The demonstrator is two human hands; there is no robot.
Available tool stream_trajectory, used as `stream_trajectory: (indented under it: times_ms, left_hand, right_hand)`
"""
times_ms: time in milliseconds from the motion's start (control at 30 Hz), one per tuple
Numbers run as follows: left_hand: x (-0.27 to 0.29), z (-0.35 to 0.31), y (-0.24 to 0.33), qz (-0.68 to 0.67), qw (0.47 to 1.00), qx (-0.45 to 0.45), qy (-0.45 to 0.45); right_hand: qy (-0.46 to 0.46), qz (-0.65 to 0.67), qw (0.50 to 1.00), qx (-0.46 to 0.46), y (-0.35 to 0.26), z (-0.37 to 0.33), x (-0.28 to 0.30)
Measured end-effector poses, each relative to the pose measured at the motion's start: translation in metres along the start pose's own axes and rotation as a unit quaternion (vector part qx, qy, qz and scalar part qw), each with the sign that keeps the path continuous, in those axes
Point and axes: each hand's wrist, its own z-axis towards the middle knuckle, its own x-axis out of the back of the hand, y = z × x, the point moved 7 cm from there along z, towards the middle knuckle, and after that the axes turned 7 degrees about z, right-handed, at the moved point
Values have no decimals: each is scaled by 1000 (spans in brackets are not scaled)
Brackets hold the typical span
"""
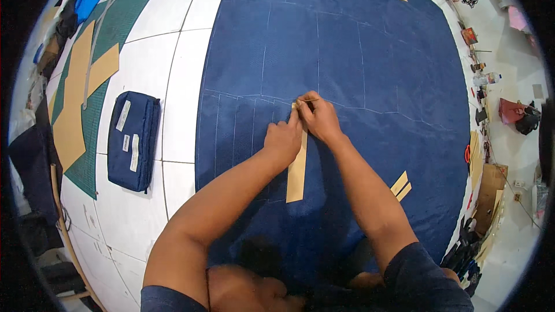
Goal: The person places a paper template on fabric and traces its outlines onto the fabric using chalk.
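Dark blue fabric (341, 52) lies spread on the floor, with thin pale lines drawn across it. A long tan card strip (296, 179) rests on the fabric in front of me. My left hand (283, 140) presses the strip's far end, index finger stretched along it and the other fingers partly bent. Just right of that fingertip, my right hand (319, 118) is closed in a pinch on a thin pencil-like tool (310, 100). Its tip is by the strip's far end, close to a drawn cross line. The fingers hide most of the tool.
A navy zipped pouch (132, 141) with pale labels lies on white tiles (185, 81) to the left. Beyond it, card patterns (72, 121) and a metal ruler (88, 81) rest on a green cutting mat (130, 8). Small card strips (400, 185) lie right of my forearm.
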Motion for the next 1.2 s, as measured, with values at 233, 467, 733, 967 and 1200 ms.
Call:
stream_trajectory:
  times_ms: [233,467,733,967,1200]
  left_hand:
    - [2,1,-3,15,1000,1,-8]
    - [10,3,0,7,1000,2,-2]
    - [1,6,-1,6,1000,4,-8]
    - [14,5,-1,-6,998,6,-62]
    - [13,4,-1,-17,997,-5,-76]
  right_hand:
    - [9,43,999,-8,-3,-3,1]
    - [9,-22,998,50,6,-6,12]
    - [-6,-18,999,41,4,-8,11]
    - [17,-37,999,14,20,-19,29]
    - [23,-55,997,46,14,-21,27]
